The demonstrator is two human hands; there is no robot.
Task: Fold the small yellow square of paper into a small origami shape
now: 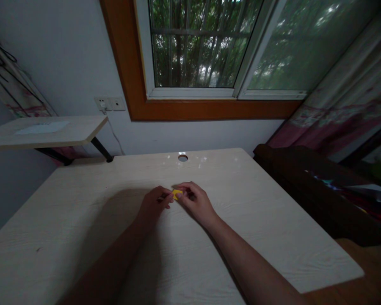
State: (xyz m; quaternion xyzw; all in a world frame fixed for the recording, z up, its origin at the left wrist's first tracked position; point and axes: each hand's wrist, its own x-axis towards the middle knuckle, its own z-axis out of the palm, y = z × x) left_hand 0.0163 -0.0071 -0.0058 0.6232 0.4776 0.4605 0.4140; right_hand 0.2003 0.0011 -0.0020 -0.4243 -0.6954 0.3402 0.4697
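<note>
Between my two hands, over the middle of the pale desk [257, 203], is a small flat yellow piece [177, 194]; it is too small to tell its kind. The fingers of my left hand [155, 203] pinch its left edge. My right hand [195, 200] grips it from the right, with the thumb across its near side and the fingers behind it. Part of the piece is hidden under the fingertips.
A raised shelf [51, 137] on black legs stands at the desk's back left, with a pale sheet [42, 127] on it. A round cable hole [183, 158] is near the back edge. A dark wooden piece of furniture [307, 195] stands to the right. Behind are a window [206, 46] and wall sockets [109, 103].
</note>
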